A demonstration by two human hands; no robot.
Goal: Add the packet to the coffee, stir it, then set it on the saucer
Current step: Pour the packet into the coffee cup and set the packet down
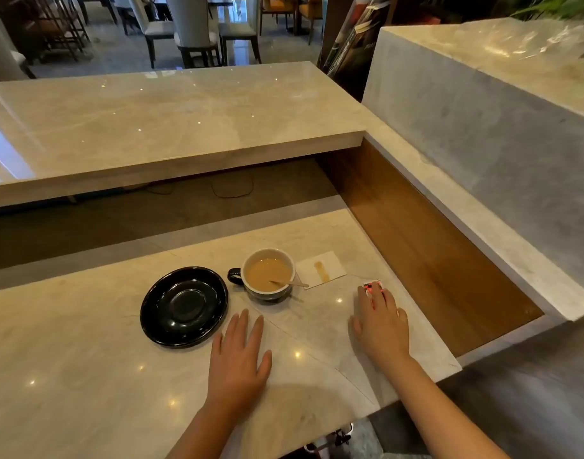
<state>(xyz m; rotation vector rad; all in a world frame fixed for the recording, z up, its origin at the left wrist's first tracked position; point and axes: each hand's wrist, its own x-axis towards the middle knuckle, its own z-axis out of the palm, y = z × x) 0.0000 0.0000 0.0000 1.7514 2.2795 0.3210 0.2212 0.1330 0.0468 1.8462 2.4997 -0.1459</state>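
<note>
A dark cup [267,276] with a white inside holds milky coffee and stands on the marble counter [85,359]. A wooden stirrer [290,283] leans in it, its end over the right rim. Left of the cup lies an empty black saucer [184,306]. A red, white and black packet [371,286] lies right of the cup, under the fingertips of my right hand [381,323]. My left hand [237,356] rests flat on the counter below the cup, fingers apart, holding nothing.
A white napkin [320,269] with a brown stain lies just right of the cup. A raised marble ledge [151,120] runs behind the counter, and a wooden recess [416,246] drops away on the right. Chairs stand in the far room.
</note>
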